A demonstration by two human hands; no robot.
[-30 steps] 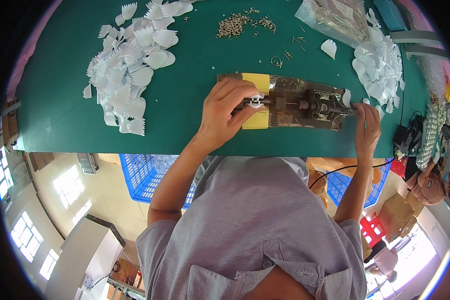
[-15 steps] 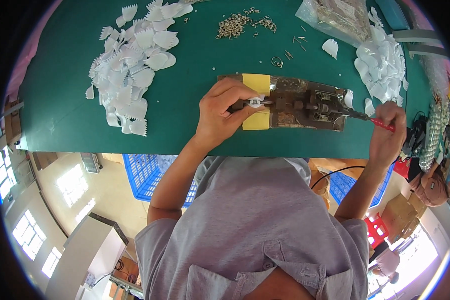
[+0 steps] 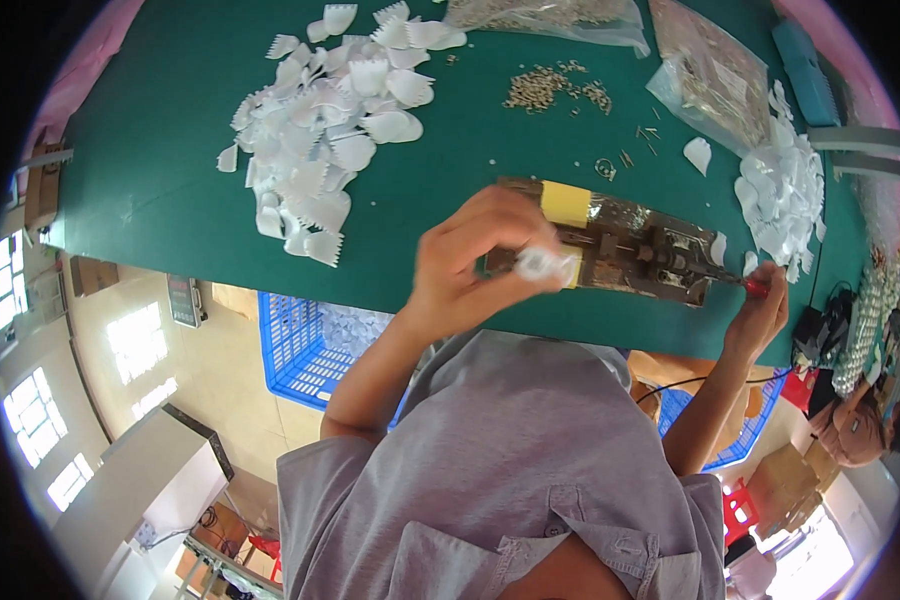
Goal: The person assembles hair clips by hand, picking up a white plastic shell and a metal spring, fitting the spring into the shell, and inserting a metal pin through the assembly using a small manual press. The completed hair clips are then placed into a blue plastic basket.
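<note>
My left hand (image 3: 478,265) is pinched round a white plastic claw clip (image 3: 544,264), blurred by motion, in front of the left end of a metal bench jig (image 3: 625,250). The clip's teeth cannot be made out. A strip of yellow tape (image 3: 567,203) crosses the jig's plate, partly covered by my fingers. My right hand (image 3: 757,322) is closed on the red handle (image 3: 757,288) of the jig's lever at its right end. Loose white toothed clip halves (image 3: 315,130) are heaped to the left, and a second heap (image 3: 780,195) lies at the right.
Small metal springs (image 3: 538,90) are piled beyond the jig, with thin pins (image 3: 650,137) and a wire ring (image 3: 605,168) nearer. Clear plastic bags (image 3: 710,80) lie at the back. Below the green table (image 3: 170,200) stands a blue basket (image 3: 295,345) with pale pieces.
My left hand has drawn the clip away from the jig, toward me. My right hand stays on the red handle. The whole view has shifted and turned slightly.
</note>
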